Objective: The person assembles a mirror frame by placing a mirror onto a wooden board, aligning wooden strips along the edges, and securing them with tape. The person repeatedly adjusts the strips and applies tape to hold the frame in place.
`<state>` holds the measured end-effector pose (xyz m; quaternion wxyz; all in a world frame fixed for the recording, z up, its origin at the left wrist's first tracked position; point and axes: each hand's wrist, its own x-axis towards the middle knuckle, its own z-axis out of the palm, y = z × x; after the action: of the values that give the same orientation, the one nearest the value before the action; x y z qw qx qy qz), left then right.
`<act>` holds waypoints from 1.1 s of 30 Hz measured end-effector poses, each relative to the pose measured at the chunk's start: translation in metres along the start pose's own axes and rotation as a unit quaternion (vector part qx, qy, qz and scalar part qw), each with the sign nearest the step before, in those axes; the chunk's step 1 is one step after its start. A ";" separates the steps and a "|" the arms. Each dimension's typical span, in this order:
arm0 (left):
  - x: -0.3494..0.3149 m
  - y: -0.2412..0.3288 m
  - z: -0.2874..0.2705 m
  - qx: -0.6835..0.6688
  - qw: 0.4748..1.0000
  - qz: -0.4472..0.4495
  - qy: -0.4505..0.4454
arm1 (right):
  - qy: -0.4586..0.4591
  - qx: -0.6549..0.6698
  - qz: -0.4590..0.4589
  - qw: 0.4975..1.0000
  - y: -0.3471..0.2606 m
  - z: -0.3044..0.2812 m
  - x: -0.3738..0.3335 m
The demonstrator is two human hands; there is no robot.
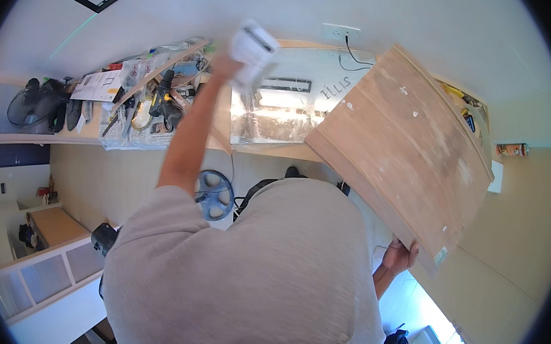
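Observation:
My left hand (225, 68) is stretched out over the bench, closed around a white box-like item (254, 46) with a dark stripe. Motion blurs it, so its exact kind does not show. On my right, a large wooden panel (414, 137) stands tilted, its face scuffed and marked with white specks. My right hand (399, 256) grips its lower near edge, fingers wrapped over the rim. Below the left hand's item, a shiny reflective sheet (273, 123) with handwriting lies on the bench, partly covered by the panel.
Left on the bench are a yellow-black power tool (163, 102), plastic wrapping, paper sheets (98, 85) and a small fan (29, 109). A cord runs from the wall outlet (340, 33). A blue wheel-shaped object (214, 195) is below the bench. A can (512, 149) lies at far right.

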<state>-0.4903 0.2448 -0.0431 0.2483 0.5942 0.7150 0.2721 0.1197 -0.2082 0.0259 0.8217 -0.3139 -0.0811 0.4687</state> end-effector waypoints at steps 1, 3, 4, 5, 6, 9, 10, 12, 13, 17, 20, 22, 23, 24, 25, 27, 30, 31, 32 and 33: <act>-0.002 -0.021 -0.037 0.048 0.996 0.061 0.052 | 0.005 0.005 0.003 1.000 0.001 0.001 -0.002; -0.005 -0.044 -0.091 0.221 0.968 -0.023 0.114 | 0.011 0.013 0.006 1.000 0.004 0.001 -0.005; -0.007 -0.051 -0.119 0.281 0.951 -0.105 0.073 | 0.017 0.013 0.005 1.000 0.005 0.002 -0.007; -0.007 -0.049 -0.126 0.330 0.934 -0.063 0.120 | 0.023 0.014 0.003 1.000 0.007 0.003 -0.009; -0.007 -0.043 -0.126 0.376 0.911 -0.020 0.167 | 0.024 0.011 0.001 1.000 0.009 0.003 -0.009; -0.003 -0.005 -0.079 0.179 0.974 0.113 0.079 | 0.004 0.006 -0.005 1.000 0.014 0.005 -0.013; -0.010 0.008 -0.045 0.087 0.980 0.179 0.015 | 0.019 0.004 -0.006 1.000 0.016 0.004 -0.014; -0.009 0.046 0.030 0.089 0.947 0.294 -0.092 | 0.038 -0.003 -0.019 0.999 0.018 0.004 -0.020; -0.007 0.064 0.062 0.099 0.941 0.302 -0.119 | 0.038 0.004 -0.014 0.999 0.018 0.003 -0.024; 0.012 0.122 0.150 0.178 0.936 0.268 -0.140 | 0.027 0.011 -0.035 0.999 0.011 0.004 -0.049; 0.027 0.146 0.180 0.217 0.922 0.277 -0.160 | 0.058 0.000 -0.066 0.996 0.005 0.008 -0.079; 0.032 0.158 0.194 0.222 0.921 0.288 -0.144 | 0.093 -0.002 -0.088 0.992 0.003 0.010 -0.098; 0.036 0.163 0.199 0.226 0.920 0.282 -0.151 | 0.110 -0.001 -0.098 0.989 0.002 0.010 -0.105; 0.036 0.167 0.204 0.221 0.922 0.282 -0.150 | 0.125 -0.003 -0.107 0.986 0.000 0.009 -0.112; 0.036 0.169 0.207 0.180 0.934 0.284 -0.125 | 0.129 -0.011 -0.116 0.985 -0.002 0.008 -0.118; 0.031 0.169 0.211 0.157 0.939 0.287 -0.106 | 0.136 -0.031 -0.130 0.982 -0.002 0.003 -0.126; 0.020 0.170 0.217 0.142 0.942 0.282 -0.110 | 0.138 -0.054 -0.144 0.978 -0.002 -0.003 -0.135; 0.015 0.169 0.220 0.141 0.939 0.296 -0.106 | 0.148 -0.049 -0.147 0.977 -0.002 -0.006 -0.136; 0.009 0.169 0.223 0.139 0.935 0.310 -0.103 | 0.153 -0.049 -0.153 0.975 -0.003 -0.008 -0.137; 0.003 0.170 0.226 0.122 0.932 0.326 -0.104 | 0.155 -0.057 -0.158 0.974 -0.004 -0.010 -0.136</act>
<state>-0.2156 0.2935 -0.0916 0.1442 0.8454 0.4798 0.1854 0.0519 -0.3259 0.0420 0.8687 -0.4122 -0.0284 0.2731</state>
